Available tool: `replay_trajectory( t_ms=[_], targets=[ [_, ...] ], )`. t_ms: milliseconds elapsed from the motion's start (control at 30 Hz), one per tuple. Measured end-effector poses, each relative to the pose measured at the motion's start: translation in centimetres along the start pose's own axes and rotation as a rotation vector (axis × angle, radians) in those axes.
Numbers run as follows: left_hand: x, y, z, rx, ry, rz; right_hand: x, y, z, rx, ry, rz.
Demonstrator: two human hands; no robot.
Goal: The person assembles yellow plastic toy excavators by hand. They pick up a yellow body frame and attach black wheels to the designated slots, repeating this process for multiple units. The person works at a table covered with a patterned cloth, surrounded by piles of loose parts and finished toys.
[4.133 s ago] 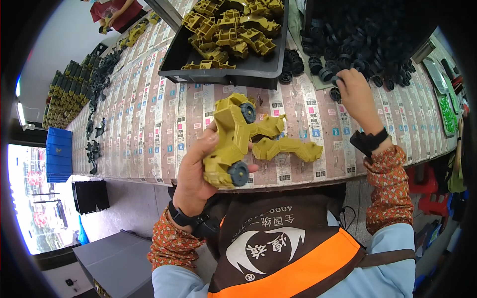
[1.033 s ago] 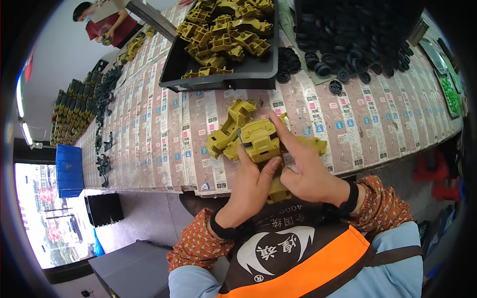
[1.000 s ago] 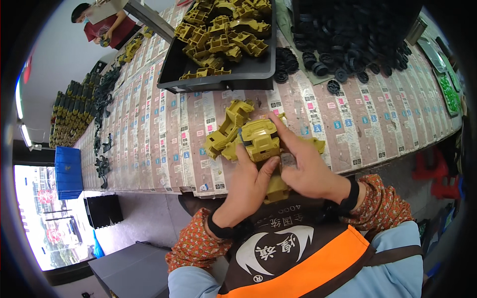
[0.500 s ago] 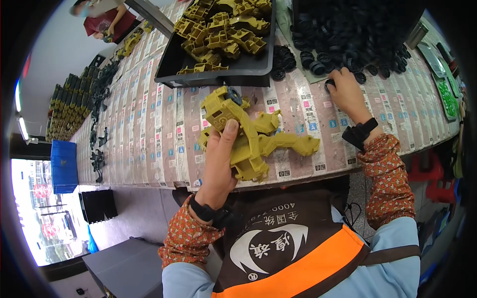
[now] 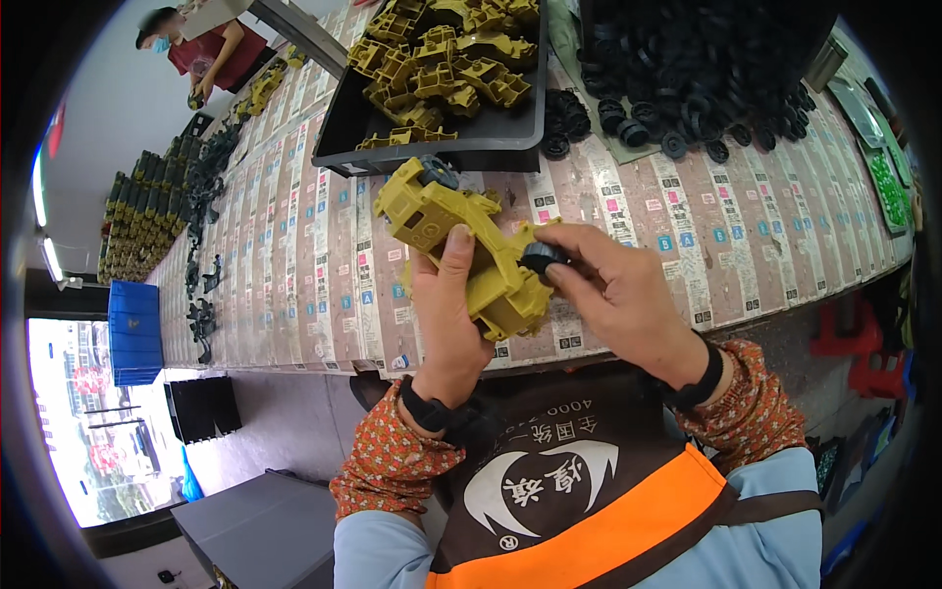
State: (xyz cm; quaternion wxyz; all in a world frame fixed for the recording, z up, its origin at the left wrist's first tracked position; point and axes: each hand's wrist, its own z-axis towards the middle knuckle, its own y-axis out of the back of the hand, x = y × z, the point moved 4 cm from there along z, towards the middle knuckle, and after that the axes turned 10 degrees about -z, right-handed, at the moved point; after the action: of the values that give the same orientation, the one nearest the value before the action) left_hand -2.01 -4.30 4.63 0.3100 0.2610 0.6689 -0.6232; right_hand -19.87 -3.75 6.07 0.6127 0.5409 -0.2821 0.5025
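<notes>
My left hand [image 5: 446, 319] is closed around a yellow plastic toy truck body [image 5: 422, 221], its thumb pressed on the side. One dark wheel [image 5: 439, 173] sits at the body's far end. Between the thumb and fingers of my right hand [image 5: 628, 299] is a small black toy wheel [image 5: 544, 258], held against or very close to the near right part of the truck body. Whether the wheel is seated on the body cannot be made out.
Behind the truck body stands a black tray [image 5: 432, 157] of yellow bodies. A heap of black wheels [image 5: 687, 88] lies at the back right of the table [image 5: 324, 236]. Dark parts [image 5: 201, 324] line its left side. At the far left, another person [image 5: 216, 54] handles something.
My right hand has come from the wheel heap back to the truck body, bringing a wheel. The body in my left hand has turned and tilted slightly.
</notes>
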Motion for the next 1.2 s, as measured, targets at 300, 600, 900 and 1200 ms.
replay_trajectory(
  t_ms=[300, 600, 900, 1200],
  targets=[
    [0.1, 0.4, -0.6, -0.035, -0.083, 0.015, -0.6, -2.2, -1.2, -0.006, -0.078, 0.093],
    [0.5, 0.4, -0.9, -0.041, -0.121, 0.037, -0.9, -2.4, -0.9, -0.005, -0.155, 0.194],
    [0.6, 1.5, -0.4, -0.059, -0.161, 0.044, -0.6, -2.7, -0.8, 0.005, -0.115, 0.145],
    [0.5, 1.9, -0.1, -0.069, -0.172, 0.080, -1.3, -3.3, -0.7, 0.001, -0.124, 0.172]
  ],
)
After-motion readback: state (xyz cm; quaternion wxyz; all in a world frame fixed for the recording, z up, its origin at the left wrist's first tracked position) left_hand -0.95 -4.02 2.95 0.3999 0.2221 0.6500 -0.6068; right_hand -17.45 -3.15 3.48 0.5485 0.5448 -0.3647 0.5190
